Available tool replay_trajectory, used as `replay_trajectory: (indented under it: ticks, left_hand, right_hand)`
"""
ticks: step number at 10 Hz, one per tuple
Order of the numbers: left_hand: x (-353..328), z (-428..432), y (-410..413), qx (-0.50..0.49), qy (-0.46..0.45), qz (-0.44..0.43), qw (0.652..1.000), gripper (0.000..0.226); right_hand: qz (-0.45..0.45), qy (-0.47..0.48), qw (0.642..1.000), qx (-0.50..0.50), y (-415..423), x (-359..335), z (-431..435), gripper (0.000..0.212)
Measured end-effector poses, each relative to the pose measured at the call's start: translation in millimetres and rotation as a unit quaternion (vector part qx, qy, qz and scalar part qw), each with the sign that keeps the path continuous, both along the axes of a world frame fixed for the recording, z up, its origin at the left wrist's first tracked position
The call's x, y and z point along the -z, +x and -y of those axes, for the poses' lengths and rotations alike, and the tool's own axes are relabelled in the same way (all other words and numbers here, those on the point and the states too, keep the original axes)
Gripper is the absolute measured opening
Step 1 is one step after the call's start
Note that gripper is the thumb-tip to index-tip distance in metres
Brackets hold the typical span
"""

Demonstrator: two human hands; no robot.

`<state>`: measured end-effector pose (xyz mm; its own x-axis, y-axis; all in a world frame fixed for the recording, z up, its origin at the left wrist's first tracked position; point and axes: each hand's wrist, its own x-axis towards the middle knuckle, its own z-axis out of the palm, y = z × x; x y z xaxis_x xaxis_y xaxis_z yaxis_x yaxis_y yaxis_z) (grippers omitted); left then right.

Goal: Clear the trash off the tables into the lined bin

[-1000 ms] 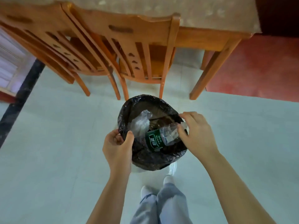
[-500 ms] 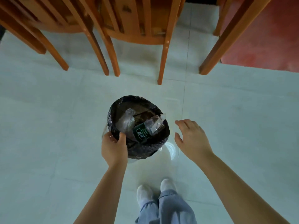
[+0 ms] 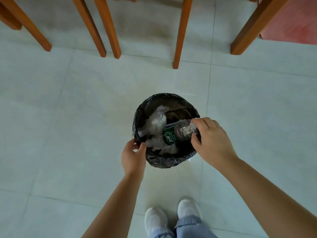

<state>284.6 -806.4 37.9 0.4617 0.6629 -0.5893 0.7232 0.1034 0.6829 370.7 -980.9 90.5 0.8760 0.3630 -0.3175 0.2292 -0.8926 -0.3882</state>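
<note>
green label (image 3: 170, 136) on bottle (image 3: 178, 133), white print unreadable

Open tiled floor (image 3: 68, 134) around bin (image 3: 171, 162) — mouth crowded by bottle (image 3: 176, 133), plastic.

The bin (image 3: 164, 162) stands on the floor (image 3: 68, 117), in front of the person's shoes (image 3: 171, 219). Behind the bin are chair legs (image 3: 106, 28), and a table leg (image 3: 257, 26) is behind to the right. Inside the bin, a bottle (image 3: 178, 133) lies on crumpled plastic (image 3: 156, 121). The left hand (image 3: 133, 157) is at the near-left rim, and the right hand (image 3: 212, 140) at the right rim, touching the bottle.
</note>
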Motion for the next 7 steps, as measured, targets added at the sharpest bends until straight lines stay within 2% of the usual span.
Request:
replay_trajectory:
  ticks: [2, 4, 7]
  left_hand:
    - [46, 0, -3, -0.003, -0.026, -0.009, 1.000, 0.015]
    - [73, 0, -6, 0.007, -0.020, -0.039, 0.999, 0.031]
    - [73, 3, -14, 0.052, 0.004, -0.054, 0.997, 0.041]
  right_hand:
    - [-0.011, -0.012, 1.000, 0.014, -11, 32, 3, 0.041]
    - [-0.030, -0.026, 0.999, 0.011, -13, 47, 4, 0.040]
    - [-0.029, -0.027, 0.999, 0.008, -16, 49, 7, 0.042]
